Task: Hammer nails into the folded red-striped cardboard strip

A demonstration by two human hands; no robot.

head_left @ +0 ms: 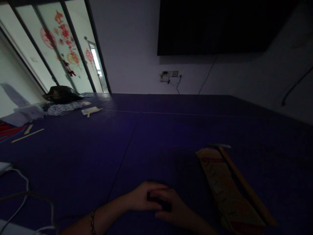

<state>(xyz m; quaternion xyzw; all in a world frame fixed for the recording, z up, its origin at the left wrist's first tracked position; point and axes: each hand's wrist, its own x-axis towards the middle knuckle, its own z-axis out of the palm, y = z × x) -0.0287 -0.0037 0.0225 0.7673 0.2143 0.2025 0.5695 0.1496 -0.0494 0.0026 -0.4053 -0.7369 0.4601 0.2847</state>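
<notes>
Near the front of the dark purple table point(156, 143), my left hand point(143, 196) and my right hand point(177, 210) meet, their fingers curled round a small dark object point(166, 205). Its kind is too dim to make out, and fingers cover part of it. A braided bracelet point(92, 222) circles my left wrist. Right of my right hand lies a long, flat brown package point(221, 182) with red printed bands. Alongside it is a hammer-like tool point(244, 184) with a long wooden handle and a thin metal head at the far end.
White cables point(26, 182) and a pale box edge point(5, 167) are at the left. Farther back lie yellowish strips point(28, 135), red-and-blue material point(11, 132), a white packet point(90, 111), crumpled plastic point(65, 107) and a black bag point(62, 94). A wall socket point(170, 75) sits beneath a large screen point(220, 26).
</notes>
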